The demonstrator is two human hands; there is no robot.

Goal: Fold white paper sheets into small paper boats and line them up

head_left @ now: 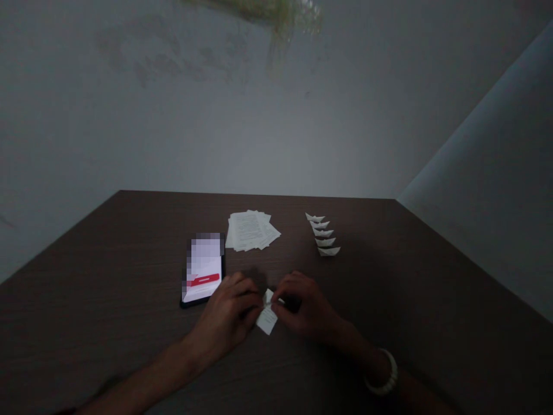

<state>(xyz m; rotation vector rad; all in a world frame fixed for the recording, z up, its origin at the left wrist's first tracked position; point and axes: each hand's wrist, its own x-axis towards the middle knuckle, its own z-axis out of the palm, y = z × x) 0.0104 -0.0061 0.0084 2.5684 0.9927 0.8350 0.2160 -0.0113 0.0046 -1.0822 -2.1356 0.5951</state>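
A small folded piece of printed white paper (268, 320) is between my two hands, just above or on the dark table. My left hand (235, 305) pinches its left edge with thumb and fingers. From the other side, my right hand (298, 301) pinches its right edge, the fingertips close to those of the left. Part of the paper's middle is covered by my fingers. Beyond my hands lies a loose stack of printed paper sheets (250, 230). Several small folded paper boats (325, 234) stand in a row to the right of that stack.
A phone (205, 265) with its screen lit lies just left of my left hand, close to the wrist. The brown table (129, 253) ends at a grey wall (259, 132) behind. A pale bracelet (389, 374) circles my right wrist.
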